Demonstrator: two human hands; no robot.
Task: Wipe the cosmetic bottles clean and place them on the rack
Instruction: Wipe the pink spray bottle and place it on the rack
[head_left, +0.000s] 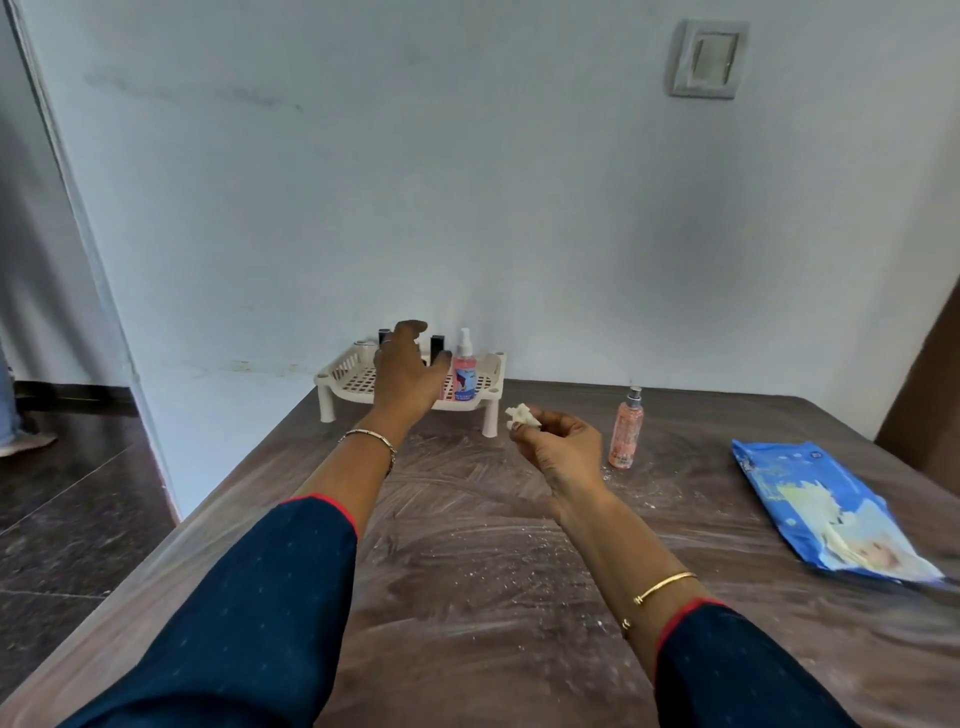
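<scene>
A white slotted rack (343, 373) stands on short legs at the table's far edge by the wall. On it a pink spray bottle with a blue label (464, 375) stands upright, and small dark bottles (437, 343) show behind my left hand. My left hand (408, 375) hovers over the rack with fingers spread and nothing in it. My right hand (556, 446) is held above the table, pinching a crumpled white wipe (522, 417). A second pink spray bottle (626, 430) stands upright on the table, just right of that hand.
The brown wooden table (467, 545) is streaked with white dust and crumbs. A blue pack of wet wipes (826, 514) lies flat at the right. A pale wall rises right behind the rack. The table's left edge drops to a dark tiled floor (67, 493).
</scene>
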